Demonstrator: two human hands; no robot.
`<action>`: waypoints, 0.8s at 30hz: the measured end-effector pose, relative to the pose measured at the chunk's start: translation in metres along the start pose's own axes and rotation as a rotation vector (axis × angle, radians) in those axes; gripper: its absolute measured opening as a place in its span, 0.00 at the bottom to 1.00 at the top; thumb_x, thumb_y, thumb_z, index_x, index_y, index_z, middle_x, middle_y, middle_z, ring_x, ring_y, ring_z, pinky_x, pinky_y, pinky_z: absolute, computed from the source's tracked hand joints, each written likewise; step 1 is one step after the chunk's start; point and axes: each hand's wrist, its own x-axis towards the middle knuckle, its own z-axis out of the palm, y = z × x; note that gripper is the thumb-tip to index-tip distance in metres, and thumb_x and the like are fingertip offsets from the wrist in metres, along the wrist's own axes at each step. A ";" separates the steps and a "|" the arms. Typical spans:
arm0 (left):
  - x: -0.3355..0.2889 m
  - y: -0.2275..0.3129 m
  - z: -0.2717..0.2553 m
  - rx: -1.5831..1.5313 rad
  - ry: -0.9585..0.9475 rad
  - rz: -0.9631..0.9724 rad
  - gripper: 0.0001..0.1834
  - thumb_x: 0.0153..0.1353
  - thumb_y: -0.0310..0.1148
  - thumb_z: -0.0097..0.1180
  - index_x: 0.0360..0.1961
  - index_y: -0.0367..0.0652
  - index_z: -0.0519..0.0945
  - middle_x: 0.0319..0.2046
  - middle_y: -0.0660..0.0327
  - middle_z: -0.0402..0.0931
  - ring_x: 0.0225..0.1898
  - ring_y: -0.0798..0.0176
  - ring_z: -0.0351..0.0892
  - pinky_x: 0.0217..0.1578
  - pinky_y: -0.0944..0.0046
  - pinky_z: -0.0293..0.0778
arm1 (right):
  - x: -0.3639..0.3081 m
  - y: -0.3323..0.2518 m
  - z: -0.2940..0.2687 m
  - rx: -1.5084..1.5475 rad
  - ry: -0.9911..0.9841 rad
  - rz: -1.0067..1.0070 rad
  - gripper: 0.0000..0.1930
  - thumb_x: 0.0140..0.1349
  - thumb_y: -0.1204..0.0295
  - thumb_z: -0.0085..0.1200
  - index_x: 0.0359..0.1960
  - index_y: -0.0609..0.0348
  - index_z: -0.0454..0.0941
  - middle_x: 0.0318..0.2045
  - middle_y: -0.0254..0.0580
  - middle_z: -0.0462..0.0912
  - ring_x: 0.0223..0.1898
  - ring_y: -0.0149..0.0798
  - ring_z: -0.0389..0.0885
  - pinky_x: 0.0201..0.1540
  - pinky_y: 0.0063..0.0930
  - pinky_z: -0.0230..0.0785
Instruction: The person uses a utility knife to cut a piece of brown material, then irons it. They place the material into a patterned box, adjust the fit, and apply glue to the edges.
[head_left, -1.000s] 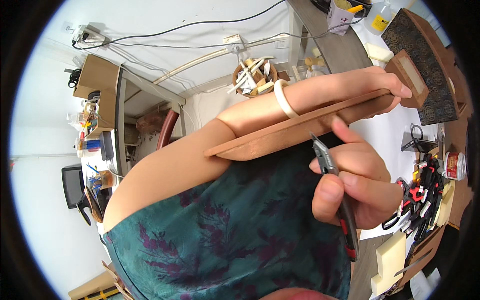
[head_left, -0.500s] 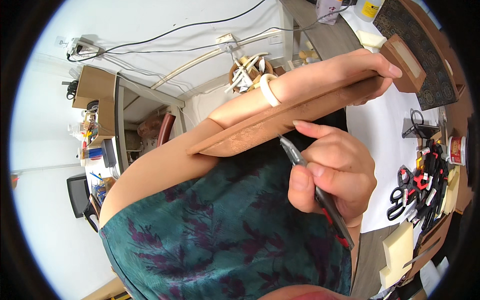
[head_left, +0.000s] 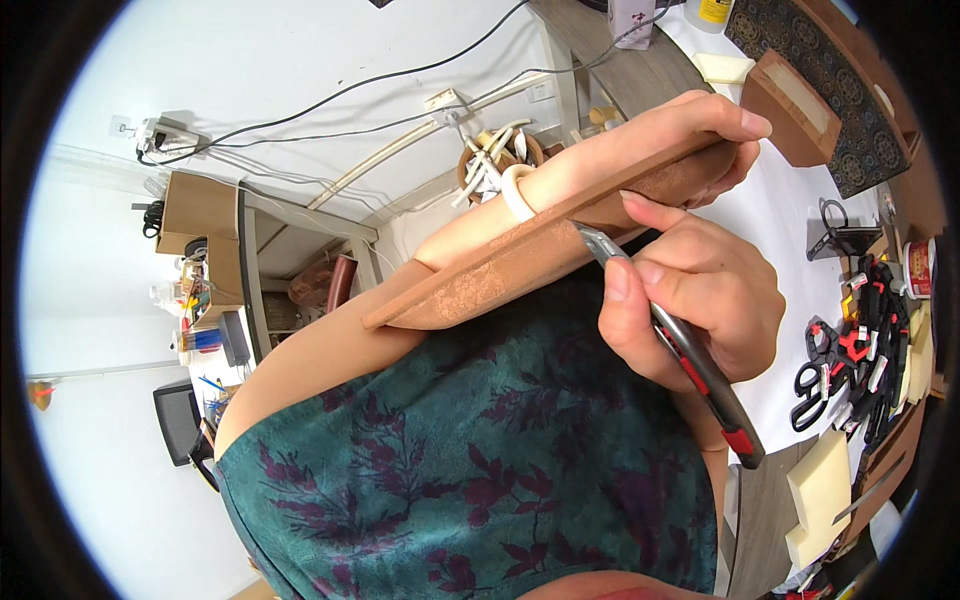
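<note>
A long brown piece, perhaps moulded leather [head_left: 480, 285], has a flat rim, a curved wall and a rough, scuffed patch. It lies slanted along my left forearm. My left hand [head_left: 700, 125] is closed round its far end, thumb over the rim, other fingers partly hidden underneath. In my right hand [head_left: 705, 295] is a black and red utility knife [head_left: 705, 375], pinched near its metal front between thumb and fingers. The blade tip meets, or almost meets, the curved wall just below the rim. My right index finger stretches toward the piece's side.
On the right, a white sheet [head_left: 760, 230] covers part of the table, beside a heap of scissors and black tools [head_left: 860, 350]. A brown block [head_left: 795, 105], pale foam pieces [head_left: 820, 490] and a red-labelled tub [head_left: 918, 268] are there too. Cables [head_left: 350, 115] run along the wall.
My right hand has shifted right, and the knife tip has come up from the piece's lower edge to its wall near the rim. The whole view has shifted slightly.
</note>
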 end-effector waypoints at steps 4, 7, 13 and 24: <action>0.003 -0.007 0.001 0.021 0.015 0.008 0.31 0.70 0.59 0.47 0.21 0.43 0.74 0.15 0.66 0.64 0.20 0.71 0.62 0.22 0.69 0.58 | -0.006 0.002 0.006 0.011 0.093 0.049 0.14 0.50 0.86 0.67 0.30 0.59 0.73 0.19 0.38 0.78 0.21 0.41 0.81 0.44 0.47 0.89; -0.003 0.002 0.005 0.015 0.034 -0.002 0.30 0.70 0.59 0.46 0.21 0.43 0.74 0.15 0.67 0.64 0.20 0.72 0.62 0.22 0.70 0.57 | -0.001 -0.002 0.006 0.063 0.106 0.067 0.15 0.47 0.87 0.69 0.27 0.60 0.74 0.19 0.38 0.77 0.23 0.43 0.83 0.43 0.44 0.90; 0.002 0.001 0.003 -0.050 -0.023 -0.035 0.29 0.71 0.58 0.46 0.22 0.44 0.74 0.16 0.68 0.64 0.20 0.73 0.61 0.22 0.70 0.57 | -0.002 0.002 0.006 0.042 0.095 0.046 0.14 0.47 0.87 0.69 0.26 0.60 0.73 0.19 0.39 0.77 0.22 0.42 0.82 0.44 0.45 0.89; -0.008 0.008 0.014 0.054 0.118 -0.029 0.28 0.71 0.58 0.47 0.25 0.45 0.74 0.18 0.70 0.63 0.22 0.74 0.60 0.22 0.70 0.55 | -0.004 0.002 -0.001 0.020 -0.010 -0.002 0.11 0.59 0.85 0.62 0.36 0.60 0.72 0.20 0.40 0.79 0.19 0.35 0.79 0.46 0.54 0.87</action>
